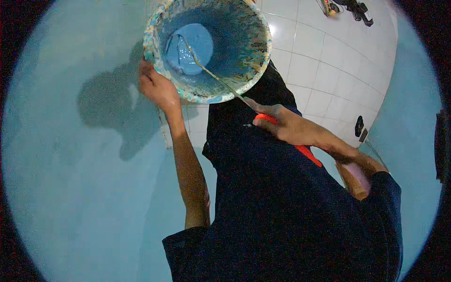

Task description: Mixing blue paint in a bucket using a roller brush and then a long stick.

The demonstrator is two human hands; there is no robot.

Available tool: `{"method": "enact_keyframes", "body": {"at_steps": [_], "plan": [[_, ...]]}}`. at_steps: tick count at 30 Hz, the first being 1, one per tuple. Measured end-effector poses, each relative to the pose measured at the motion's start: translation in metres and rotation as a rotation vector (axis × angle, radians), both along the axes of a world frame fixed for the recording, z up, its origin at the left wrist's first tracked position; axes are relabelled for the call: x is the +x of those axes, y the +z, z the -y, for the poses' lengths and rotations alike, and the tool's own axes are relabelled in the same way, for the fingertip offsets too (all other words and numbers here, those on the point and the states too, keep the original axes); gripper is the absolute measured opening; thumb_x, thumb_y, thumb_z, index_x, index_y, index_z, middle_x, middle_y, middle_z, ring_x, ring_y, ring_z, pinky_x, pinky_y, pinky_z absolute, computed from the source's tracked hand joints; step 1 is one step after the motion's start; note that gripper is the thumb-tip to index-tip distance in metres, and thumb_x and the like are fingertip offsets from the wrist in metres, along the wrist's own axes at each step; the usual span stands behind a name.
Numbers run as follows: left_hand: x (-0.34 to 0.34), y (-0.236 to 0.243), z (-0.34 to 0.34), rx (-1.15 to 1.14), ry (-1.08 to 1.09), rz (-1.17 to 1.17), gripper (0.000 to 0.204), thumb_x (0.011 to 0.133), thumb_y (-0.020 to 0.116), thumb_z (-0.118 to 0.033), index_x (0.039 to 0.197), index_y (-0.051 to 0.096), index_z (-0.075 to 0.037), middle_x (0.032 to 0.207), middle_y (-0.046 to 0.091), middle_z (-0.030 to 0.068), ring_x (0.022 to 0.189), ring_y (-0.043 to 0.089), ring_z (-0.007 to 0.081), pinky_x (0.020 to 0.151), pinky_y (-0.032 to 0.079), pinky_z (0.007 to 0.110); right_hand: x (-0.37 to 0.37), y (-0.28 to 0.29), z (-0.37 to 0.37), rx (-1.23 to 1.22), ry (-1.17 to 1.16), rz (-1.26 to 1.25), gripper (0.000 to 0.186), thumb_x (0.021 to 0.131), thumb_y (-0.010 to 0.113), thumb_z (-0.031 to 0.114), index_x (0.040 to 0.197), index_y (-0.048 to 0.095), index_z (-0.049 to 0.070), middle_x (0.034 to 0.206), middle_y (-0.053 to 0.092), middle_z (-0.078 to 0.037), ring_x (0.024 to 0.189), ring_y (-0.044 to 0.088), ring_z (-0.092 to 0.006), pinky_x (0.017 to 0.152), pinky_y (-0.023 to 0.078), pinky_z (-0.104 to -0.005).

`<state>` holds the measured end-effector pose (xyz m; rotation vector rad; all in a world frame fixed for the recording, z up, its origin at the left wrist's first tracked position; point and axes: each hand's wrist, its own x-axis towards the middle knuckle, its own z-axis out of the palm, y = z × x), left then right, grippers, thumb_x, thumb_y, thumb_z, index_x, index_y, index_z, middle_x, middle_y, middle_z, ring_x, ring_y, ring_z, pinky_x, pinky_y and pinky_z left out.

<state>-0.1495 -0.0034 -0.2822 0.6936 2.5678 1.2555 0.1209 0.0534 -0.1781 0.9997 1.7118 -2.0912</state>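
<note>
A large paint-smeared bucket (pixel 235 51) is tilted so that its mouth shows, with light blue paint (pixel 199 42) pooled at the bottom. My left hand (pixel 159 89) grips its rim at the near left, the fingertips hidden behind the edge. In my right hand (pixel 279 124) is a paint roller (pixel 218 79), its red handle running back along my wrist. The roller's thin metal rod passes over the near rim into the bucket. Its far end reaches the paint, where the roller head is hard to make out against the wet blue.
White floor tiles (pixel 312 51) spread under and to the right of the bucket. A light blue wall (pixel 61 164) rises close on the left, bearing my shadow. Small dark objects (pixel 361 13) lie at the far right, and another black item (pixel 359 126) sits near the right wall.
</note>
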Motion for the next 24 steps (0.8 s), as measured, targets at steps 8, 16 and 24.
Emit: {"method": "enact_keyframes", "body": {"at_steps": [8, 16, 24], "plan": [[0.005, 0.014, -0.019, 0.084, -0.359, -0.077, 0.041, 0.098, 0.041, -0.031, 0.105, 0.063, 0.002, 0.090, 0.064, 0.0194, 0.080, 0.060, 0.0303, 0.074, 0.045, 0.036, 0.055, 0.001, -0.039, 0.176, 0.379, 0.165, 0.056, 0.091, 0.051, 0.015, 0.143, 0.029, 0.011, 0.081, 0.062, -0.024, 0.072, 0.063, -0.0316, 0.066, 0.049, -0.0414], [0.002, 0.006, -0.037, 0.131, -0.599, 0.030, 0.039, 0.098, 0.044, -0.033, 0.101, 0.063, 0.001, 0.074, 0.059, 0.0132, 0.071, 0.052, 0.0172, 0.068, 0.044, 0.032, 0.104, -0.003, -0.042, 0.868, 0.854, 0.289, 0.060, 0.085, 0.054, 0.007, 0.140, 0.033, 0.018, 0.070, 0.059, -0.020, 0.062, 0.061, -0.0370, 0.057, 0.052, -0.0457], [-0.007, -0.016, -0.021, 0.046, -0.547, 0.050, 0.039, 0.098, 0.045, -0.032, 0.096, 0.062, 0.004, 0.065, 0.050, 0.0094, 0.065, 0.043, 0.0141, 0.061, 0.040, 0.033, 0.117, -0.008, -0.035, 0.970, 0.775, 0.248, 0.060, 0.084, 0.052, 0.004, 0.140, 0.035, 0.017, 0.073, 0.061, -0.018, 0.063, 0.062, -0.0348, 0.057, 0.052, -0.0447]]}}
